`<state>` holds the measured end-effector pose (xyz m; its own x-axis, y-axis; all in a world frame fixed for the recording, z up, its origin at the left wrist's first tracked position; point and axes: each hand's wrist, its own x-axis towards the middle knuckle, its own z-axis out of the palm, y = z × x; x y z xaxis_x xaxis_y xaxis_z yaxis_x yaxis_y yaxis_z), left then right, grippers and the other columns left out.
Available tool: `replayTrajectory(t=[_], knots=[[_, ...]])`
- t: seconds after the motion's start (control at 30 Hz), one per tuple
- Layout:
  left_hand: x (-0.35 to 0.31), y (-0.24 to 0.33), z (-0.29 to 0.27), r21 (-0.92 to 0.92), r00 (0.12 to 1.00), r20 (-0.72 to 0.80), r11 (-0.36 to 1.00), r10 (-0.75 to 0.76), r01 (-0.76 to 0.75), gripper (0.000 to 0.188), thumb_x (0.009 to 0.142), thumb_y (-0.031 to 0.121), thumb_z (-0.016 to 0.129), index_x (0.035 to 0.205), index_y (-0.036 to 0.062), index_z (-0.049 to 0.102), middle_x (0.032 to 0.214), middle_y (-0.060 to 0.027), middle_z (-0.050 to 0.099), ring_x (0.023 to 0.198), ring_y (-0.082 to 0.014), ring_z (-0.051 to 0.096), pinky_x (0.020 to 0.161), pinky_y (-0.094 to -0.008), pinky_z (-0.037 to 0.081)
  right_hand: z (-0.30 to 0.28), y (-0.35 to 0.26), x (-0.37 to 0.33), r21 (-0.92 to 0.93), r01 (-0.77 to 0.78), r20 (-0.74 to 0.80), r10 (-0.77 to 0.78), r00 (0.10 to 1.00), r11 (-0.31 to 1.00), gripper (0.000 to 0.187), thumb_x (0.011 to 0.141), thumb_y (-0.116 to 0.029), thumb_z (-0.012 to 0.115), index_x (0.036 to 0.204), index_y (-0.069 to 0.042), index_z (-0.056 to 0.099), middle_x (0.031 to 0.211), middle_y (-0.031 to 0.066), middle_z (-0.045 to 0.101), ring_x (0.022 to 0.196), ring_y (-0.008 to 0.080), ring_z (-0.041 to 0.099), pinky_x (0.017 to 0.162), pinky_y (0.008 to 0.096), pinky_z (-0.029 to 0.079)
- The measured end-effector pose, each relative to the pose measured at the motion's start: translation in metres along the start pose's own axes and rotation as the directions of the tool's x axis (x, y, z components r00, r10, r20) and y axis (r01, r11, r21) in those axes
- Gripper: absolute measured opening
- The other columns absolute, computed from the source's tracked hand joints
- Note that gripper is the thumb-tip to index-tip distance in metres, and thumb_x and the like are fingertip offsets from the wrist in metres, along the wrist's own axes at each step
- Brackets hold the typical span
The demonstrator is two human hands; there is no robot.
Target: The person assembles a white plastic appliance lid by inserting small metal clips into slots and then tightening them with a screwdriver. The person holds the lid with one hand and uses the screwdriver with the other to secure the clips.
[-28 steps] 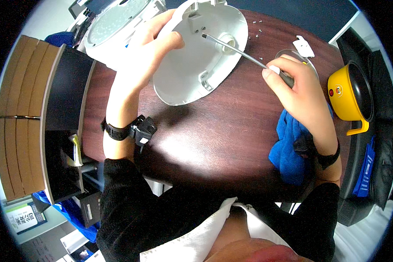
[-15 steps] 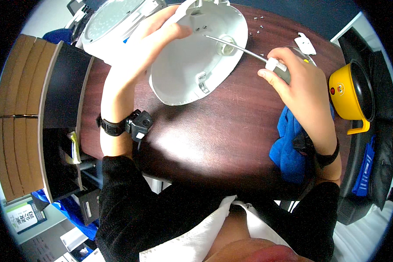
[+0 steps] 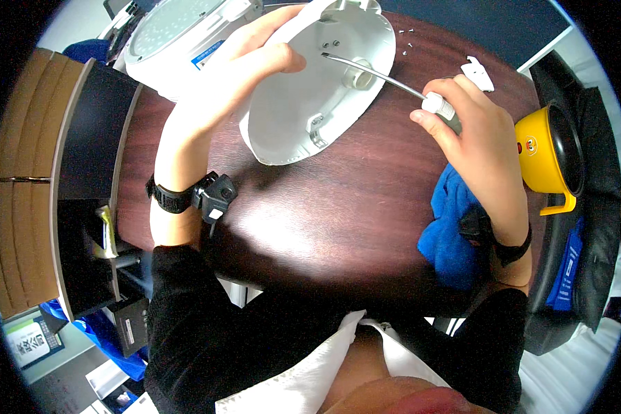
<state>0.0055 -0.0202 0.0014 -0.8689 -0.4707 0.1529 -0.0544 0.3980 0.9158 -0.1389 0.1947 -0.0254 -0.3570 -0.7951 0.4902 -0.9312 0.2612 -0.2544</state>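
Note:
My left hand [image 3: 245,76] grips the upper left rim of a white, oval plastic cover [image 3: 283,110], its thumb lying over the inner side. The cover is tilted, hollow face toward me, with small screw posts near its top and a round socket at its right. In my right hand [image 3: 479,127] is a screwdriver [image 3: 392,81], held by its pale handle. Its metal shaft points left across the cover's hollow, and the tip is near the screw posts. Whether the tip touches the cover I cannot tell.
Several small screws [image 3: 410,45] and a white plastic piece [image 3: 477,74] lie beyond my right hand. A white appliance [image 3: 176,34] stands at the far left. A blue cloth [image 3: 448,231] lies under my right wrist, and a yellow pot [image 3: 541,152] is at the right.
The view has shifted slightly. The cover has moved a little right relative to the table, in my left hand. My right hand keeps its grip, with the screwdriver tip near the same spot.

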Motion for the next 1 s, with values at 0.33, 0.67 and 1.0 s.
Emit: replayTrajectory(t=[0.33, 0.67, 1.0], knots=[[0.002, 0.004, 0.005, -0.106, 0.965, 0.241, 0.991, 0.103, -0.080, 0.058, 0.071, 0.019, 0.052, 0.126, 0.0008, 0.043, 0.121, -0.0126, 0.049, 0.112, -0.0199, 0.044, 0.096, -0.0280, 0.031, -0.006, 0.028, 0.014, 0.460, -0.110, -0.064, 0.156, 0.986, 0.881, 0.028, 0.070, -0.018, 0.075, 0.074, -0.005, 0.050, 0.060, -0.0022, 0.044, 0.056, 0.0064, 0.040, 0.049, 0.0216, 0.035], [0.007, -0.007, 0.007, -0.082, 0.903, 0.256, 0.939, 0.344, -0.334, 0.055, 0.078, 0.032, 0.053, 0.121, -0.0017, 0.047, 0.111, -0.0138, 0.056, 0.100, -0.0188, 0.053, 0.088, -0.0284, 0.040, -0.002, 0.005, 0.059, 0.640, 0.012, -0.022, 0.003, 1.000, 0.769, 0.037, 0.069, -0.004, 0.073, 0.100, -0.005, 0.054, 0.069, -0.0028, 0.051, 0.059, 0.0013, 0.046, 0.052, 0.0156, 0.038], [0.008, -0.014, 0.006, -0.095, 0.884, 0.304, 0.935, 0.354, -0.341, 0.060, 0.080, 0.038, 0.055, 0.124, -0.0008, 0.043, 0.118, -0.0152, 0.051, 0.107, -0.0199, 0.048, 0.092, -0.0299, 0.038, 0.005, 0.006, 0.071, 0.316, 0.106, -0.085, -0.083, 0.993, 0.943, 0.027, 0.074, -0.017, 0.070, 0.097, -0.006, 0.062, 0.076, 0.0021, 0.060, 0.069, 0.0079, 0.055, 0.062, 0.0218, 0.045]])
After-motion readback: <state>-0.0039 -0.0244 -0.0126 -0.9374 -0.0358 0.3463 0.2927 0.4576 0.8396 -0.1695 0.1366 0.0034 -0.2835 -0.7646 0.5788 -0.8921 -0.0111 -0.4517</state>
